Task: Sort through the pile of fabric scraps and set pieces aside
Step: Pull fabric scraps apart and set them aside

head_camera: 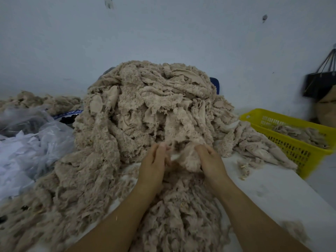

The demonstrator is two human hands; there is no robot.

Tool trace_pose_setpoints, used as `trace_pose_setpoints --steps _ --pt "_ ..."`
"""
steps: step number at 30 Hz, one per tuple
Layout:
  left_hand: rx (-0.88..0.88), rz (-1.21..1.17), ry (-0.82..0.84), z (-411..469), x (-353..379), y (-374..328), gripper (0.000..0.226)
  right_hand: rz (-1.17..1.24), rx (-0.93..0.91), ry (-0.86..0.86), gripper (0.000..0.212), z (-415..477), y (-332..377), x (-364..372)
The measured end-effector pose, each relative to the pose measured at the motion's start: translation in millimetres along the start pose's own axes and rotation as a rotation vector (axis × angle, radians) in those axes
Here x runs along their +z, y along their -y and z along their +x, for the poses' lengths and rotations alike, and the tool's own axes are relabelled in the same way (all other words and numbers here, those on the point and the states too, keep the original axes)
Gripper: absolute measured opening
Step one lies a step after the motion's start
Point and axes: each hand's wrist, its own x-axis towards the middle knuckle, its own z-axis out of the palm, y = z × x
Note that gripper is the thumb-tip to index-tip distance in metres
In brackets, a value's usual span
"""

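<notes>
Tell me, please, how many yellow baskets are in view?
1. The yellow plastic basket stands at the right, beside the pile of fabric scraps, with a few scraps inside it. The tall pile may hide others behind it.

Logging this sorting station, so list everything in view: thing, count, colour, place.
pile of fabric scraps: one, beige, centre of table, spilling toward the person
held scrap: one, beige, at the pile's foot
smaller heap: one, beige, far left
plastic bags: count unclear, clear and whitish, left
basket: one, yellow, right, a few beige scraps inside
handbag: one, black, hanging at right wall
table: one, white, beneath everything
hands: two, left hand and right hand, both gripping the held scrap
</notes>
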Motion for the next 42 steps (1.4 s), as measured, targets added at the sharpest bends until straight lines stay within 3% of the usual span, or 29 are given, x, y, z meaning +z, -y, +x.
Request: trace_pose_setpoints --steps 3,5,7,10,14,18,22,26,28,30,33,36,39,42 --pt "-0.122 -0.059 0.024 3.3 -2.6 -2.4 0.031 -0.310 -0.231 0.266 0.037 -10.8 -1.8 10.4" --pt "-0.215 -0.174 0.086 3.6 -3.9 -5.3 0.025 -0.457 -0.331 0.486 0.030 -22.0 -4.8 25.3" --pt "-0.342 -0.367 0.171 4.0 -6.4 -9.5 0.023 -0.571 -0.384 0.589 0.023 -27.6 -5.9 33.8" --pt "-0.500 -0.700 0.195 10.1 -13.8 -12.1 0.040 -0.610 -0.381 0.582 0.026 -25.6 -3.4 30.1" --pt "-0.565 -1.032 0.008 24.7 -30.3 -6.2 0.041 -0.527 -0.317 0.494 0.039 -23.2 -2.3 21.9" --pt "-0.543 -1.279 -0.159 36.2 -53.9 4.3 0.036 -0.376 -0.251 0.196 0.049 -14.5 4.8 13.0" --pt "-0.489 -0.959 -0.146 34.9 -44.3 5.6 0.026 -0.178 -0.105 0.071 0.053 -8.5 4.1 2.7" --pt "-0.184 -0.149 0.118 19.2 -26.2 1.6 0.020 -0.247 -0.183 0.147 0.043 -14.4 1.7 10.1" --pt "-0.071 0.111 0.262 10.2 -18.9 1.1 0.017 -0.264 -0.228 0.179 0.030 -16.8 4.3 14.4" --pt "-0.028 0.166 0.308 4.7 -14.2 1.9 0.023 -0.284 -0.255 0.157 0.021 -15.9 4.5 15.0" --pt "-0.008 0.141 0.236 7.6 -15.4 5.5 0.030 -0.300 -0.261 0.046 0.008 -13.0 5.2 11.0" --pt "-0.071 0.044 0.141 12.9 -18.1 10.1 0.018 -0.297 -0.264 0.000 0.028 -10.5 -0.4 8.1" --pt "-0.186 -0.132 0.049 16.0 -16.5 5.7 0.015 -0.256 -0.163 -0.063 0.027 -8.0 -2.4 7.3" --pt "-0.226 0.032 0.037 19.9 -13.0 5.3 0.034 -0.104 -0.086 -0.183 0.028 4.4 2.0 -0.3"
